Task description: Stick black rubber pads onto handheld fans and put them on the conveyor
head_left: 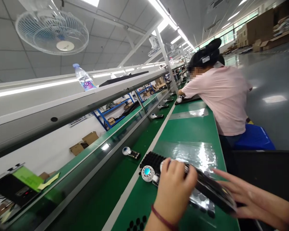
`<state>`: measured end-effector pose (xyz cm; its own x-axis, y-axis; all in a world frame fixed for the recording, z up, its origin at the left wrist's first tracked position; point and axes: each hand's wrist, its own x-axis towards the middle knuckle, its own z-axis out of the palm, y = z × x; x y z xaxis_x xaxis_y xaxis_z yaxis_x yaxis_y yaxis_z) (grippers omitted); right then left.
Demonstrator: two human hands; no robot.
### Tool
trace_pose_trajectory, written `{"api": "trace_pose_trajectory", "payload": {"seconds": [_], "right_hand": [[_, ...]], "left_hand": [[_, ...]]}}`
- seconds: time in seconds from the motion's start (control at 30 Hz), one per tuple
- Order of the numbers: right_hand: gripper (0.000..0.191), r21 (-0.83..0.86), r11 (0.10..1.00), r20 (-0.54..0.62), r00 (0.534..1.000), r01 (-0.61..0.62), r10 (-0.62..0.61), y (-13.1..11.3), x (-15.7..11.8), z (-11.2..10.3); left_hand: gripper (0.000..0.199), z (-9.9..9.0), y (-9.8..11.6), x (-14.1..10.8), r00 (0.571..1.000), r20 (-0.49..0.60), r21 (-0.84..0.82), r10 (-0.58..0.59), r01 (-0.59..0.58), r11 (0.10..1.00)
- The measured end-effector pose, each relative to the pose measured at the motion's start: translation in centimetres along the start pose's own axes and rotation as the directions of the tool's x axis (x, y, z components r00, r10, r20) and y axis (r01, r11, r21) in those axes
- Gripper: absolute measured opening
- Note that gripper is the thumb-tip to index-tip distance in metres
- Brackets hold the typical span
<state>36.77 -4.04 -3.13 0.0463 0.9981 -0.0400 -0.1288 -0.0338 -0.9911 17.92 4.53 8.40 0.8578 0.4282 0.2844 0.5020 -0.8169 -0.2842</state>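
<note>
The left hand, with a red cord around its wrist, is curled over the near edge of a black tray, which tilts up off the green bench. The right hand comes in from the right side, open with its fingers spread, close to the tray's far end; whether it touches there is hard to tell. The hands are apart, with the tray spanning the gap between them, over the bench's right side.

Just left of the left hand, a small white gadget with a blue centre sits on the bench, beside a black studded mat. A clear plastic sheet lies flat beyond the tray. More white gadgets are spaced along the bench's left side, farther up.

Along the bench's right edge, a co-worker in a pink shirt leans over the work, a blue crate by their side. A water bottle stands on the shelf above the bench, and a ceiling fan hangs overhead.
</note>
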Motion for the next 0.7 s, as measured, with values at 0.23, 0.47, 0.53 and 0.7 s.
{"api": "trace_pose_trajectory", "payload": {"seconds": [0.23,0.47,0.53,0.7], "right_hand": [[0.073,0.01,0.992,0.238,0.963,0.128,-0.127,0.0,1.9,10.5],[0.061,-0.307,0.923,0.224,0.96,0.231,-0.166,-1.0,0.2,17.4],[0.06,-0.356,0.905,0.236,0.96,0.232,-0.153,-1.1,-0.1,18.6],[0.061,-0.476,0.779,0.414,0.886,0.408,-0.21,1.4,-0.3,17.0]], "left_hand": [[0.076,1.5,1.5,-9.0,0.244,0.3,-0.936,-0.922,0.263,-0.235],[0.086,1.4,1.7,-12.6,0.482,0.457,-0.736,-0.748,-0.268,-0.622],[0.099,1.5,1.7,-13.3,0.438,0.476,-0.717,-0.762,-0.309,-0.625],[0.088,1.5,0.7,-15.4,0.314,0.55,-0.691,-0.774,-0.349,-0.633]]}}
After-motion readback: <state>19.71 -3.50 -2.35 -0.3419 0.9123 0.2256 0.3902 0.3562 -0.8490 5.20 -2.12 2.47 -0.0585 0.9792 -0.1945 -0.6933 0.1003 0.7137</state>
